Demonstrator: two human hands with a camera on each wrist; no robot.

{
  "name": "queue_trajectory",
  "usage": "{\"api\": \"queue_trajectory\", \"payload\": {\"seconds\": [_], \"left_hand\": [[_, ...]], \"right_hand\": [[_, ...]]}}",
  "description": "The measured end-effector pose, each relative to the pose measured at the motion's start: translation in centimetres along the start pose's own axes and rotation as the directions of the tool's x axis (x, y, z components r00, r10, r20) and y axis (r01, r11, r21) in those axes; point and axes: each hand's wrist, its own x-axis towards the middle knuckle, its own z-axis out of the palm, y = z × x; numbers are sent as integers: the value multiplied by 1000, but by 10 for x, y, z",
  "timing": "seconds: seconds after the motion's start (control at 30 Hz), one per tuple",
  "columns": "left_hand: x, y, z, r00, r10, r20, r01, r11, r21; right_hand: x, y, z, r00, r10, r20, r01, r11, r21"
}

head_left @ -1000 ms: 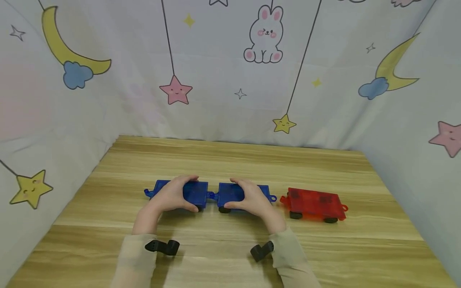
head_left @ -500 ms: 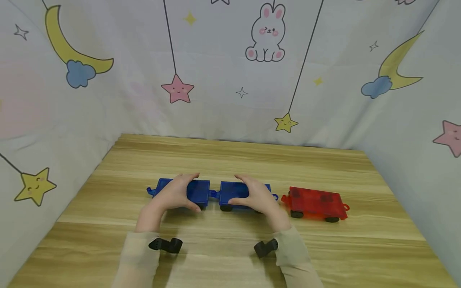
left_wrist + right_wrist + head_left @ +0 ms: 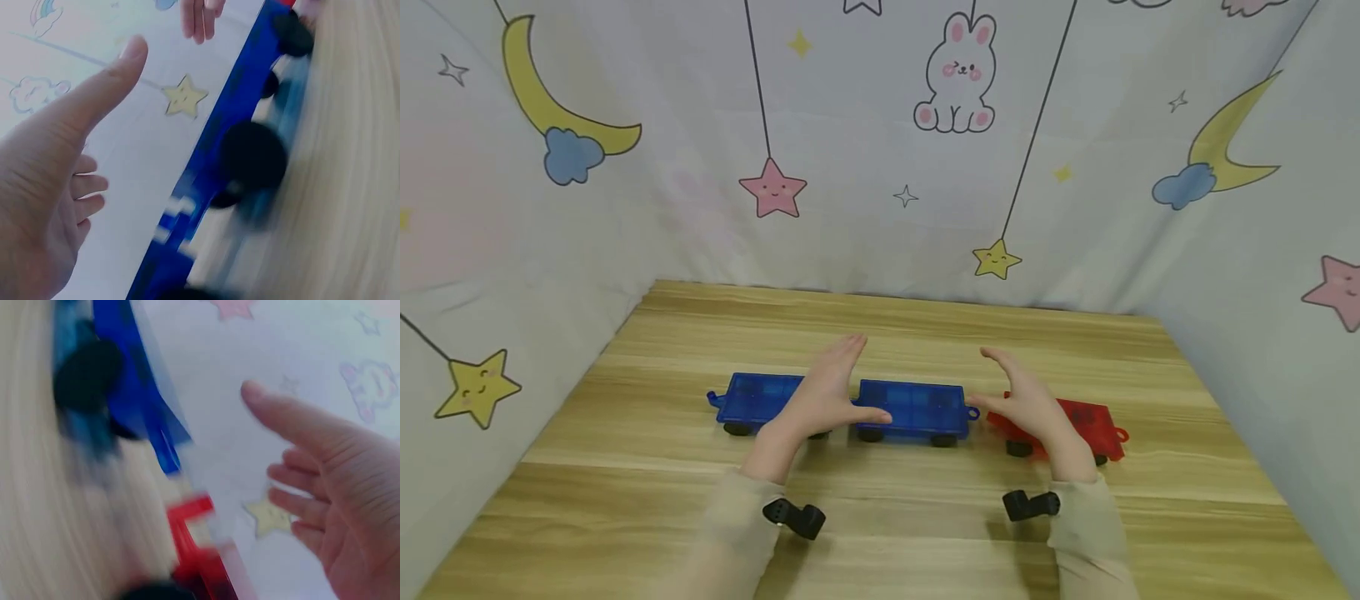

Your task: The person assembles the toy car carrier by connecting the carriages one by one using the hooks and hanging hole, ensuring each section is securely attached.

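Note:
Two blue toy train cars stand end to end on the table: the left blue car (image 3: 760, 398) and the middle blue car (image 3: 912, 408), with the link between them behind my left hand in the head view. My left hand (image 3: 820, 394) hovers over that joint, thumb and fingers spread apart, holding nothing. My right hand (image 3: 1026, 400) is above the left part of the red toy train car (image 3: 1093, 427), fingers spread, also holding nothing. In the right wrist view the blue ring (image 3: 167, 459) and the red hook (image 3: 187, 515) are apart.
A wooden table (image 3: 880, 517) carries the cars, with a printed white cloth (image 3: 880, 125) hanging behind and at both sides. Dark wrist cameras sit on both sleeves.
Both hands have let go of the blue cars and moved right. The left went from the left car to the joint, the right from the middle car to the red one. The cars stay put.

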Motion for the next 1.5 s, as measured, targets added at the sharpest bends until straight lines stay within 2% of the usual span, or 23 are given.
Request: {"api": "queue_trajectory", "payload": {"seconds": [0.13,0.23,0.43,0.6,0.9,1.1,1.3,1.5], "left_hand": [[16,22,22,1000,-19,10,19,1000,-7],[23,31,37,999,-28,17,28,999,-22],[26,43,51,999,-32,10,33,996,-83],[28,46,56,999,-36,32,39,995,-87],[28,43,59,998,-24,59,29,996,-85],[27,42,61,997,-21,72,27,996,-90],[27,41,63,996,-21,92,26,998,-50],[28,40,63,996,-14,83,17,999,-31]], "right_hand": [[-11,25,-18,999,32,26,-32,999,-7],[-19,40,-24,998,30,47,-30,1000,0],[-30,59,-27,998,12,57,-12,1000,3],[-31,64,-25,998,-17,54,15,999,41],[-31,69,-22,998,-46,38,43,997,70],[-32,73,-20,999,-46,22,44,997,71],[-33,75,-18,999,-37,-8,37,994,104],[-32,75,-17,1000,-25,-13,26,993,113]]}}
